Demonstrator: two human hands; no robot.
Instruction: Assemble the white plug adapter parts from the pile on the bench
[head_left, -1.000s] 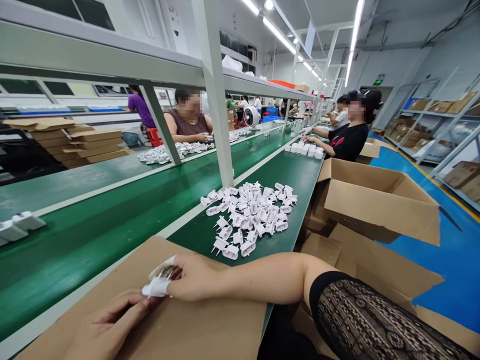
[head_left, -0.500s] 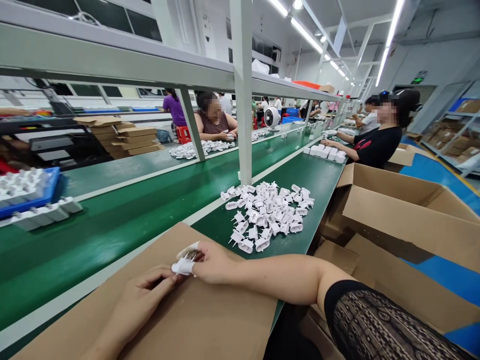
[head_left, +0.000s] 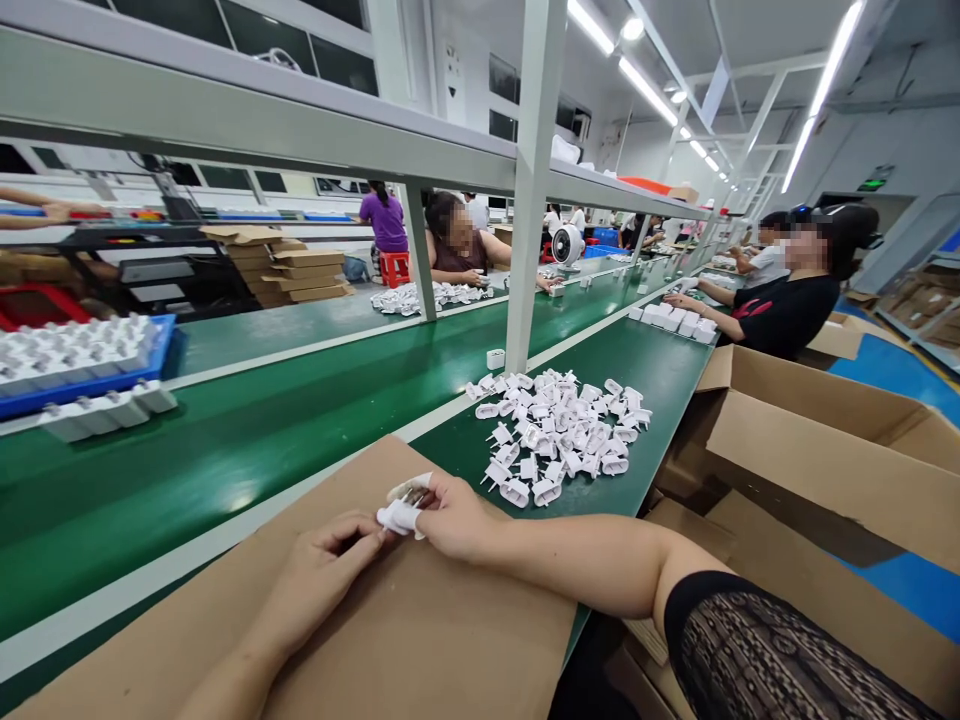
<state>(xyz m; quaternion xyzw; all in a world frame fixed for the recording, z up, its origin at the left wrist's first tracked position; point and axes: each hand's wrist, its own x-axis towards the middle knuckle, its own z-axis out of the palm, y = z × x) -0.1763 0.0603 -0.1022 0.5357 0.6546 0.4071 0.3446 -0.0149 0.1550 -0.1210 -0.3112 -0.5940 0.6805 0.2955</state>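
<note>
A small white plug piece (head_left: 399, 517) is held between my two hands above a sheet of brown cardboard (head_left: 442, 640). My right hand (head_left: 459, 518), with white covers on its fingertips, grips the piece, and metal pins show between its fingers. The fingertips of my left hand (head_left: 337, 562) are pinched at the other end of the same piece. Beyond my right hand, a loose pile of similar white plug pieces (head_left: 562, 430) lies on the green bench, many with pins showing.
A green conveyor belt (head_left: 247, 450) runs beyond the cardboard, with a white part (head_left: 496, 359) on it. A grey post (head_left: 529, 200) rises by the pile. At left is a blue tray (head_left: 161, 340) of white parts. Open cardboard boxes (head_left: 810, 430) stand right. Co-workers sit along both sides.
The view has shifted, so the scene sits further right. A white part now shows on the belt beside the post. A co-worker across the belt has stretched out an arm. My hands keep their hold.
</note>
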